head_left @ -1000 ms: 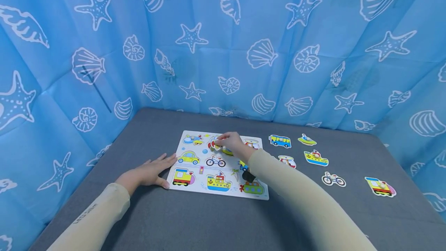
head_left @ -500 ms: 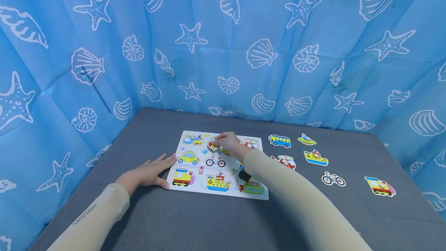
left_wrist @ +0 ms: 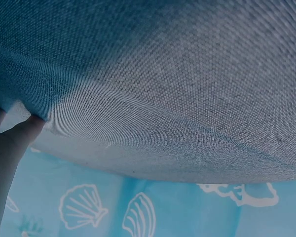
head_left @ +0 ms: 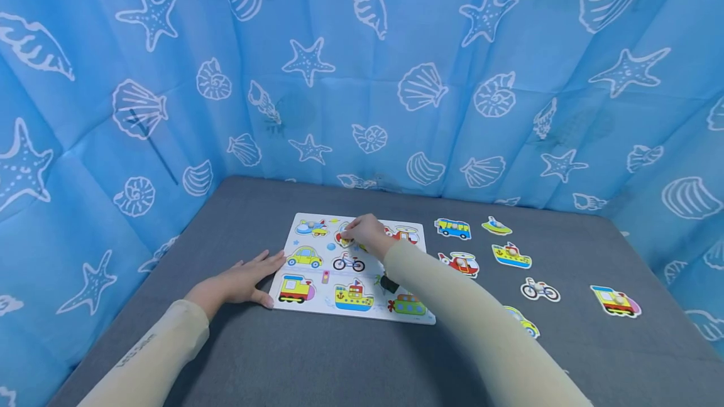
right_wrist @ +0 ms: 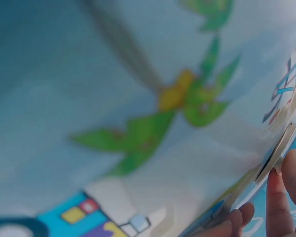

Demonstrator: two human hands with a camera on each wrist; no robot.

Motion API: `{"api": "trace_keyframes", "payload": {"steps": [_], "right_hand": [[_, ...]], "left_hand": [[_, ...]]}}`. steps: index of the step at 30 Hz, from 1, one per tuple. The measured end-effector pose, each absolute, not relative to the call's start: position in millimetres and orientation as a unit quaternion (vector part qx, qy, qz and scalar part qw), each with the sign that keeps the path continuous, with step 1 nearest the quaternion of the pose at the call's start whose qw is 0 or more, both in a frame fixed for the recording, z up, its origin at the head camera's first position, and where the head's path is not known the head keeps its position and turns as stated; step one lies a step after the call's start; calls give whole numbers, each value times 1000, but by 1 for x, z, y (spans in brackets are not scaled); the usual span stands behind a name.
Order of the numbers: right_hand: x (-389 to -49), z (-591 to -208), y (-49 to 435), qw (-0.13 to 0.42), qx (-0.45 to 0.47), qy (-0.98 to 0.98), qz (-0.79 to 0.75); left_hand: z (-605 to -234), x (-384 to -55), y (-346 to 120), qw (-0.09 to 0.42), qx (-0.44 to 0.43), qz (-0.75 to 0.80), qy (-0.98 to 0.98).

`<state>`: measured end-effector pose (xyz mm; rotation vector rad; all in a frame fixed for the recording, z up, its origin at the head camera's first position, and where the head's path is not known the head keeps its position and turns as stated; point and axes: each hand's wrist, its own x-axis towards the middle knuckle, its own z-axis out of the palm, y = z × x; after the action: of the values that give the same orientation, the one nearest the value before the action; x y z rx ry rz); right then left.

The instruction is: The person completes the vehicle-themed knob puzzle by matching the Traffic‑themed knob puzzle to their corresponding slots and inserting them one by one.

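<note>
Puzzle board (head_left: 325, 303): flat on the grey bench (head_left: 317, 363); reference for all positions below.
Left hand (head_left: 243, 279): at the board's left edge, fingers extended and thumb set wide, tips touching the edge; no piece held. Probable function: to stop the board from sliding.
Right hand (head_left: 369, 234): over the middle of the board's top row, fingers narrow, pinching a piece.
Held piece (head_left: 343, 240): at the top row's middle place on the board; partly covered by the fingers, so from where I stand its full picture and seating cannot be told. The pinch probably allows small turns.
Bus (head_left: 452, 228): right of the board's upper corner; small yellow-green piece (head_left: 496, 226) beyond it.
Helicopter (head_left: 459, 264): near the board's right edge; ship (head_left: 511, 255) farther right.
Bicycle (head_left: 540, 289): well right of the board's lower half; train (head_left: 616, 301) farthest out.
Car (head_left: 527, 325): right of the board's lower corner, partly hidden by the right sleeve (head_left: 469, 325).
Layout rationale: loose pieces lie picture-up and apart, presumably for easy recognition and single pickup.
</note>
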<state>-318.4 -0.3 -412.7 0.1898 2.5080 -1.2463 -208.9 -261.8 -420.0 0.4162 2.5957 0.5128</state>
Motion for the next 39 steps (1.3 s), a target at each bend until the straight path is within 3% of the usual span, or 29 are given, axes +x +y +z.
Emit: {"api": "trace_keyframes", "payload": {"steps": [21,39], "right_hand": [[-320,-409,-5,153,65,910,-379],[-332,-412,1,171,-1,915,-365]], "left_hand": [[-422,-207,-261,222,165,186,943],[-424,-210,-260,224,157,176,945]]}}
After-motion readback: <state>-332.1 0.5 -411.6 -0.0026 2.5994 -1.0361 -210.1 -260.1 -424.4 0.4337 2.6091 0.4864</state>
